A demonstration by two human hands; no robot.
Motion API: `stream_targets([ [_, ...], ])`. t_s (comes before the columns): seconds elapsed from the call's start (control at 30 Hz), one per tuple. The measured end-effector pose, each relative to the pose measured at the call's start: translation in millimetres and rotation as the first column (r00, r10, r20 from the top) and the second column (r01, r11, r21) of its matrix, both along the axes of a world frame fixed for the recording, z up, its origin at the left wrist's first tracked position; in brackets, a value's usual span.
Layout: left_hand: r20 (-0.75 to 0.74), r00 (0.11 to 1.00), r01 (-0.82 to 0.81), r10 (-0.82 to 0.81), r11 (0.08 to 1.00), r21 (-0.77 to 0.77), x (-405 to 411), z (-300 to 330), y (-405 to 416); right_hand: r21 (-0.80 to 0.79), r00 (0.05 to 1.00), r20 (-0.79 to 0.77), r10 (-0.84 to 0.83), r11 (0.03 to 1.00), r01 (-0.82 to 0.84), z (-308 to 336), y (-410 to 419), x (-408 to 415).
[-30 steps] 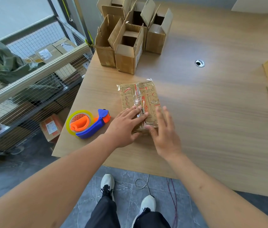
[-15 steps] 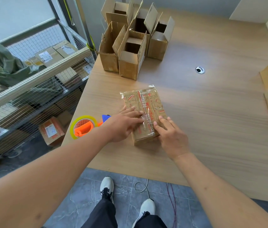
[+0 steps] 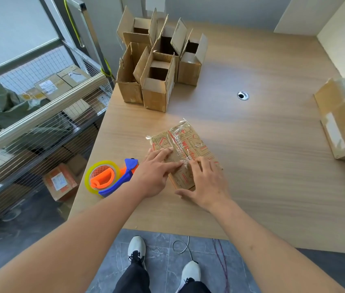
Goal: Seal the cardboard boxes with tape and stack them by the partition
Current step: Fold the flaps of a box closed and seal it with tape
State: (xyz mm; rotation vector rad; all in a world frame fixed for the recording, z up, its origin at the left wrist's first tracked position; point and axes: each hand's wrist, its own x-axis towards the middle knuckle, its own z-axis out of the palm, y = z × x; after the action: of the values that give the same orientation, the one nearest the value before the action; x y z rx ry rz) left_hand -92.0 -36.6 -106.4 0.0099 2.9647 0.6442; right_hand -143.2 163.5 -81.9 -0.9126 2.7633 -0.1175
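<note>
A printed cardboard box (image 3: 185,154) lies flat on the wooden surface (image 3: 262,166), near its front edge, with clear tape (image 3: 180,144) along its top seam. The left hand (image 3: 156,174) and right hand (image 3: 206,182) both press on its near end with straight fingers, gripping nothing. A tape dispenser (image 3: 110,178) lies just left of the left hand, and unsealed boxes (image 3: 156,68) stand at the far left.

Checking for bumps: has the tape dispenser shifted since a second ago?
No. The tape dispenser keeps its spot by the table's left edge, beside the taped box.
</note>
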Motion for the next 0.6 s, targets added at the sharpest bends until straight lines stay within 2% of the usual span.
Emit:
stream_targets([
  [0.17,0.022,0.999,0.040,-0.040,0.999,-0.015,-3.0,11.3,-1.9,0.060,0.997,0.070,0.039,0.997,-0.044,-0.3,12.6,-12.6],
  [0.3,0.034,0.989,0.145,-0.146,0.989,0.016,-6.0,17.3,-5.2,0.117,0.995,0.004,0.097,0.988,-0.096,9.5,34.2,-28.2],
  [0.47,0.106,0.977,0.171,-0.187,0.975,0.143,0.7,12.6,-14.6,0.049,0.998,0.045,0.032,0.998,-0.034,6.7,45.8,-35.4],
  [0.6,0.112,0.966,0.224,-0.234,0.970,0.093,6.9,11.2,-16.8,0.019,0.999,0.038,-0.008,1.000,0.007,-6.4,41.7,-33.8],
])
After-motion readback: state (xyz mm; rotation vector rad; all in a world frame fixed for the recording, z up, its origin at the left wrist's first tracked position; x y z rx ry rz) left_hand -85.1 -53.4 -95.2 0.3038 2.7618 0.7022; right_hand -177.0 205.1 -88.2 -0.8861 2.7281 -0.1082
